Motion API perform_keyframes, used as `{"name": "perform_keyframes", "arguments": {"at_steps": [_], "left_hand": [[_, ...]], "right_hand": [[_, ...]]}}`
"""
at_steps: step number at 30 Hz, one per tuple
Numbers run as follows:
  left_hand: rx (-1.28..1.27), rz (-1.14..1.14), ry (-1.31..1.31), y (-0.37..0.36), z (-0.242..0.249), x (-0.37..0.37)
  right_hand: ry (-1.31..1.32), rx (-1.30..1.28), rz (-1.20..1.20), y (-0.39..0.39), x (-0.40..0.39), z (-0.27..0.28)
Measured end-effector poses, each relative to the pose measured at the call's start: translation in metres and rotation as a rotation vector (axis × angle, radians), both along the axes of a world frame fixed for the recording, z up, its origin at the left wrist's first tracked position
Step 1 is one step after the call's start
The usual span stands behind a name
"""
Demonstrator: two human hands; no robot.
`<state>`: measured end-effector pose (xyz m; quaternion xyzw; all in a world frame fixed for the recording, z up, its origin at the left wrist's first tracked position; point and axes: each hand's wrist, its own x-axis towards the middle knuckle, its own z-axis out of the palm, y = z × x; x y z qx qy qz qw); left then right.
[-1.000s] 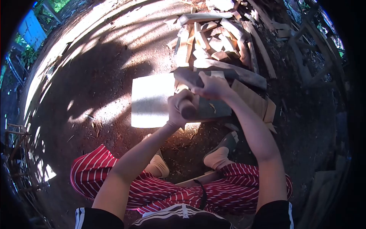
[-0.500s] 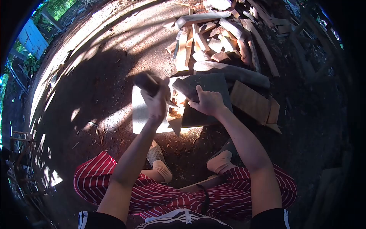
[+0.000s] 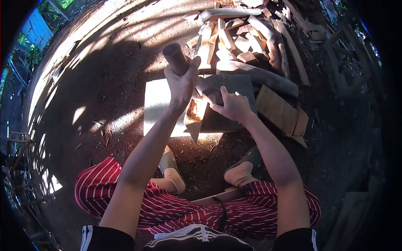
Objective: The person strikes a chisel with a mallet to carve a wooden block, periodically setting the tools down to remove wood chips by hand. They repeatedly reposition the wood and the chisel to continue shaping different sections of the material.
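A heap of pale split wooden sticks and chunks [image 3: 226, 40] lies on reddish-brown bare earth [image 3: 96, 75], in patchy sunlight. Along its near edge rests a thick grey-brown log [image 3: 270, 79]; a long, slender brown branch [image 3: 295, 56] runs down its right side. Nearer, on the right, lies a flat brown wooden plank [image 3: 274, 109]. At the upper left, a light-blue upright panel [image 3: 37, 30] stands near green leafy plants [image 3: 31, 55]. A dim wooden framework [image 3: 349, 62] occupies the right edge.

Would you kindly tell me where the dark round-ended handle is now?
In the head view, the dark round-ended handle is in the left hand, left of centre, higher in frame than the flat board and left of the wood pile.
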<state>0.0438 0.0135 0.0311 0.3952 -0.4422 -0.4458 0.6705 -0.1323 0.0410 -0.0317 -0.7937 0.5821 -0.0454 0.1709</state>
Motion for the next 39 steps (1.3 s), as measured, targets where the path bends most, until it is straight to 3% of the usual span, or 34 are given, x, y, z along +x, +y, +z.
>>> {"name": "perform_keyframes", "arguments": {"at_steps": [39], "left_hand": [[0.091, -0.029, -0.112, -0.008, -0.002, -0.009]], "right_hand": [[-0.056, 0.081, -0.035, 0.001, 0.002, 0.004]]}}
